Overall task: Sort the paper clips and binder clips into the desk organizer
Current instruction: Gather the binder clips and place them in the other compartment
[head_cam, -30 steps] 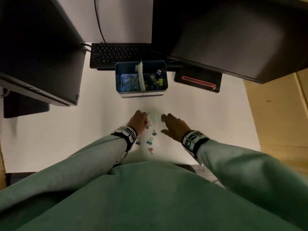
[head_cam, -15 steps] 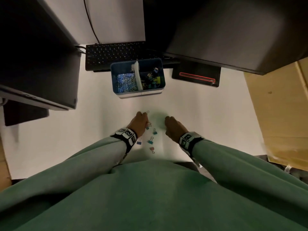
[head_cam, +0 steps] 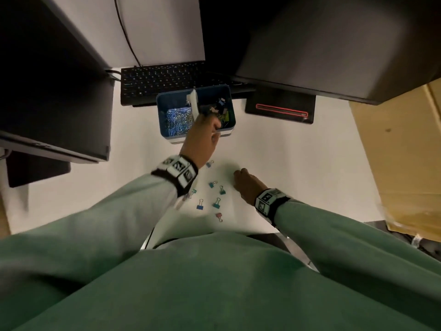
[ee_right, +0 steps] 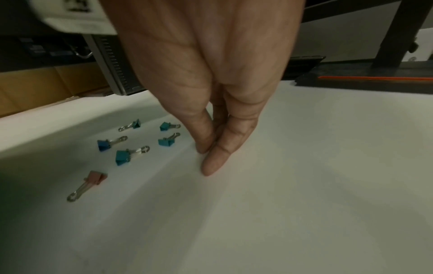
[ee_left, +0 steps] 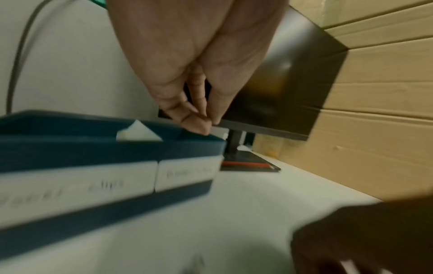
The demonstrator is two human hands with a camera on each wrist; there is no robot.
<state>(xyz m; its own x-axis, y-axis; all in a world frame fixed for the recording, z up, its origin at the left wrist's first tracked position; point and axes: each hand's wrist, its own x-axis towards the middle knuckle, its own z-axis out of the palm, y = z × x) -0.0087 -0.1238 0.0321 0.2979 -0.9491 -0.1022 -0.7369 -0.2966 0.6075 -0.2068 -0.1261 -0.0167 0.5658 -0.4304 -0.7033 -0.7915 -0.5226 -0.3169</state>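
Observation:
The blue desk organizer (head_cam: 231,105) (ee_left: 93,148) stands mid-desk, with paper clips (head_cam: 177,120) left of its white divider (head_cam: 194,103) and binder clips (head_cam: 220,108) right of it. My left hand (head_cam: 212,126) (ee_left: 203,122) hovers over the front rim by the right compartment. Its thumb and fingertips are pinched tight on something small that they hide. Several loose binder clips (head_cam: 216,203) (ee_right: 123,157), one of them pink (head_cam: 219,216) (ee_right: 96,178), lie on the desk near me. My right hand (head_cam: 237,175) (ee_right: 207,153) rests right of them, fingertips bunched on the desk with nothing seen between them.
A black keyboard (head_cam: 162,80) lies behind the organizer. Dark monitors overhang at the left (head_cam: 55,91) and right (head_cam: 310,44), and a black base with a red line (head_cam: 279,108) sits beside the organizer. A cardboard box (head_cam: 401,151) borders the desk's right side.
My left hand has risen from the loose clips and moved forward to the organizer. My right hand has stayed on the desk and drawn its fingers together.

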